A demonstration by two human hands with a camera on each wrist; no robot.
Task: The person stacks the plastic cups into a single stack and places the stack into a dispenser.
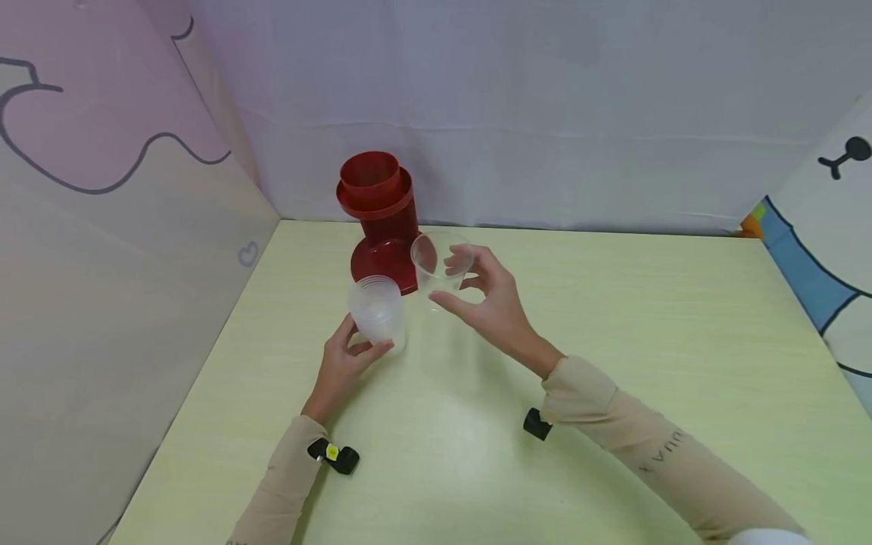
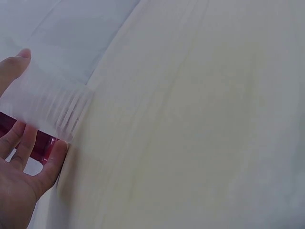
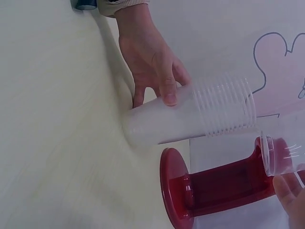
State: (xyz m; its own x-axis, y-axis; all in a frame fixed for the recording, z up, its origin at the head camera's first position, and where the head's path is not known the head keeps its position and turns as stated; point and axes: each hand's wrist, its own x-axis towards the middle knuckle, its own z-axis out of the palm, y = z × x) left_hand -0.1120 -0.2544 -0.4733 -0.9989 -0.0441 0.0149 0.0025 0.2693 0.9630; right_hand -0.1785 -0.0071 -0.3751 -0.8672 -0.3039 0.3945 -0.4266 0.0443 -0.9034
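Observation:
A stack of clear plastic cups (image 3: 209,107), nested rim over rim, is gripped by my left hand (image 1: 347,363) with its thumb and fingers round the side. In the right wrist view the stack's closed end is close to the table. My right hand (image 1: 487,295) holds one separate clear cup (image 1: 436,261) between thumb and fingers, up and to the right of the stack. Behind both hands stands a red cup holder (image 1: 381,227) with a round base and a wide ringed top. Only part of the right hand (image 3: 290,200) shows in the right wrist view.
The light wooden table (image 1: 647,341) runs up to a pale cloth backdrop (image 1: 545,151). Cartoon-printed panels (image 1: 123,227) rise on the left and right sides. The red holder sits near the back edge, left of the middle.

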